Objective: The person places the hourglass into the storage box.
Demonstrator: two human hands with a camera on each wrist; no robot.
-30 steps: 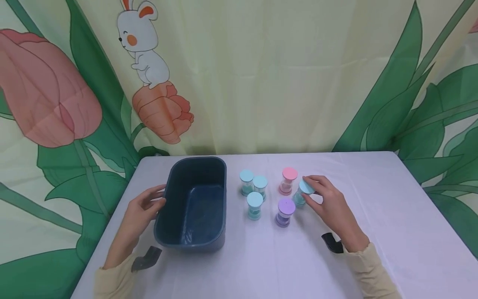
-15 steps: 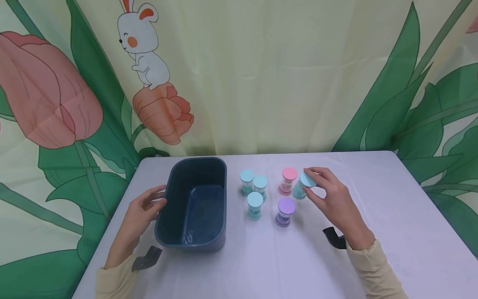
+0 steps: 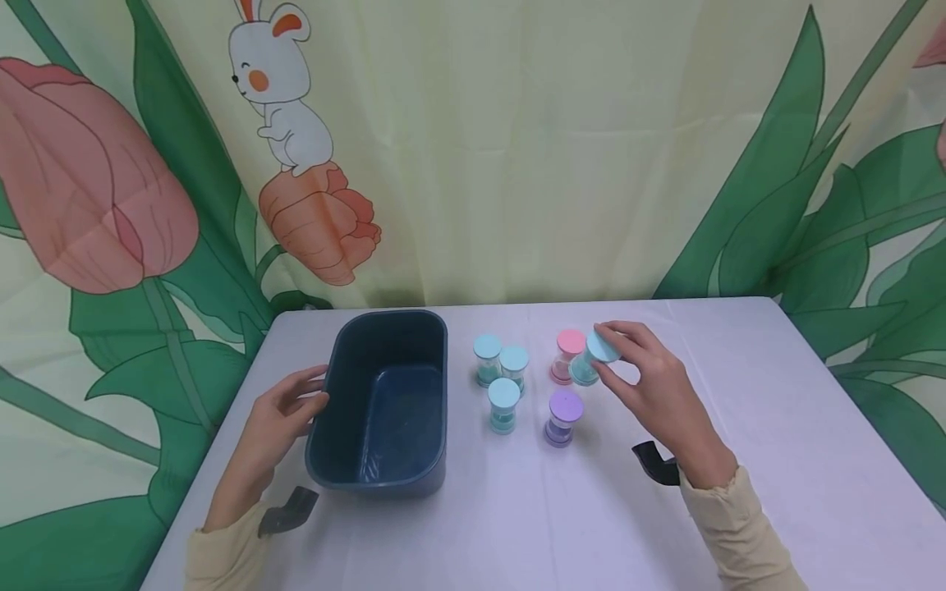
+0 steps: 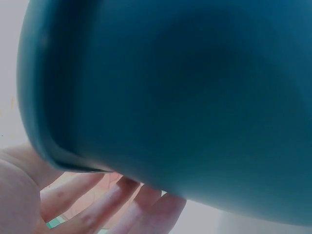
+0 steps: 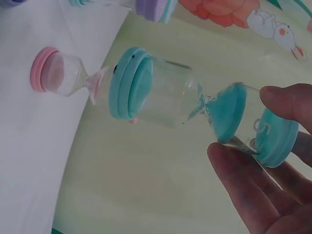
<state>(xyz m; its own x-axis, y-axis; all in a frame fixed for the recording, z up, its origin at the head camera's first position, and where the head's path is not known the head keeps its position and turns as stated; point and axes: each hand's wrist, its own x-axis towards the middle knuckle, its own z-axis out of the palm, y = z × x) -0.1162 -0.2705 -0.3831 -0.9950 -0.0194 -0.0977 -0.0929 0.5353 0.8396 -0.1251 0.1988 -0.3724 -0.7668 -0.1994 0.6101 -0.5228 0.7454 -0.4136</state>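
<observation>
A teal sand timer (image 3: 591,359) is pinched near its top cap between the thumb and fingertips of my right hand (image 3: 654,382). It leans, its lower end toward the left, overlapping a pink sand timer (image 3: 567,355) in the head view. Up close in the right wrist view, the held sand timer (image 5: 161,95) has a "5" on its glass and teal sand inside. A purple sand timer (image 3: 562,419) stands just in front. My left hand (image 3: 277,427) rests at the left side of a dark blue bin (image 3: 438,427), its fingers (image 4: 97,209) loosely extended along the outer wall.
Between the bin and the right hand, several teal sand timers (image 3: 504,404) stand upright in a loose group. A white cloth covers the table (image 3: 502,525). Behind its far edge hangs a printed curtain (image 3: 510,164) with a rabbit, carrot and leaves.
My right hand has raised the teal sand timer and moved it slightly back and left, toward the pink one. The left hand and the bin have stayed put.
</observation>
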